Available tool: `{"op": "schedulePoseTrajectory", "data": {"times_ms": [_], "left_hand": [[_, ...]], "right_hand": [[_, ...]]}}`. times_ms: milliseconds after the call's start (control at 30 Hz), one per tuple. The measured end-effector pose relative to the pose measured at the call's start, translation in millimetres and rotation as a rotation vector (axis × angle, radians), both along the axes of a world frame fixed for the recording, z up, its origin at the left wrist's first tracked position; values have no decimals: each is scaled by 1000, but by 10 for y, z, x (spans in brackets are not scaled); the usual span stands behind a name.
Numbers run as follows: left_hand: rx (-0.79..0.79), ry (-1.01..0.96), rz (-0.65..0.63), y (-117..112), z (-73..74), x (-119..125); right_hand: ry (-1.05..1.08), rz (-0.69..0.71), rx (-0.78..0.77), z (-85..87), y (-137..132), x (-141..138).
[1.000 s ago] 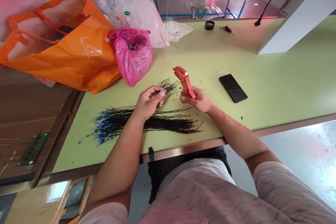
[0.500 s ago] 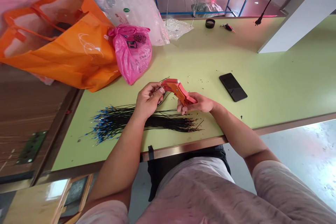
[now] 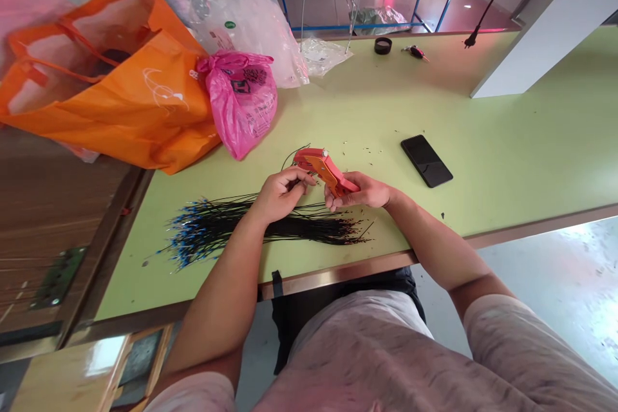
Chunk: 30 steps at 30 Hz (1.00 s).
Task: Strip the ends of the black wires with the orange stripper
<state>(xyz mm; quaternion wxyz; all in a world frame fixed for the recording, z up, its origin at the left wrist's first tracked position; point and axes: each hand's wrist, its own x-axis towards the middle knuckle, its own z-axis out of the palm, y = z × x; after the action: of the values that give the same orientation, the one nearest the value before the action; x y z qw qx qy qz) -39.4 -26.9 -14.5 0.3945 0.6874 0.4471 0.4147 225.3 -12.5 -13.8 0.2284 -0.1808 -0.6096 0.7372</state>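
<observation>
Along the near edge of the worktop (image 3: 506, 154), a bundle of black wires (image 3: 316, 230) lies with its blue ends toward the left edge, and just beyond it the right hand (image 3: 365, 190) grips a red-orange tool (image 3: 322, 165). Curled beside the tool's head, the left hand (image 3: 280, 194) has thumb near forefinger; whether it pinches a wire I cannot tell. A straying fingertip might get nipped by that head, or a dipping left wrist could skew the bundle.
</observation>
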Motion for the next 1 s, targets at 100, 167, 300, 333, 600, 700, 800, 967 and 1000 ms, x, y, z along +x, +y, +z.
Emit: {"op": "schedulePoseTrajectory", "data": {"times_ms": [100,167,300,333,600,700,800,967,1000], "left_hand": [[-22,66,-105,-20,34,-14],[-56,72,-171,-40,53,-16],[-130,61,-245,-73,46,-8],[-145,66,-252,-78,38,-6],[-210,48,-174,-85,72,-8],[-198,-50,-59,-62,98,-7],[-191,-203,44,-29,94,5],[-219,-370,106,-6,81,29],[-224,-372,106,-9,83,30]], "right_hand": [[40,-51,-48,-34,-5,-22],[57,-85,-57,-51,-11,-36],[89,-129,-54,-57,-16,-59],[95,-134,-48,-53,-16,-64],[61,-257,186,0,-19,-74],[3,-428,346,-35,-12,-66],[-181,-611,590,-86,-8,-56],[-442,-631,977,-144,-48,-85],[-456,-620,1005,-152,-61,-98]]}}
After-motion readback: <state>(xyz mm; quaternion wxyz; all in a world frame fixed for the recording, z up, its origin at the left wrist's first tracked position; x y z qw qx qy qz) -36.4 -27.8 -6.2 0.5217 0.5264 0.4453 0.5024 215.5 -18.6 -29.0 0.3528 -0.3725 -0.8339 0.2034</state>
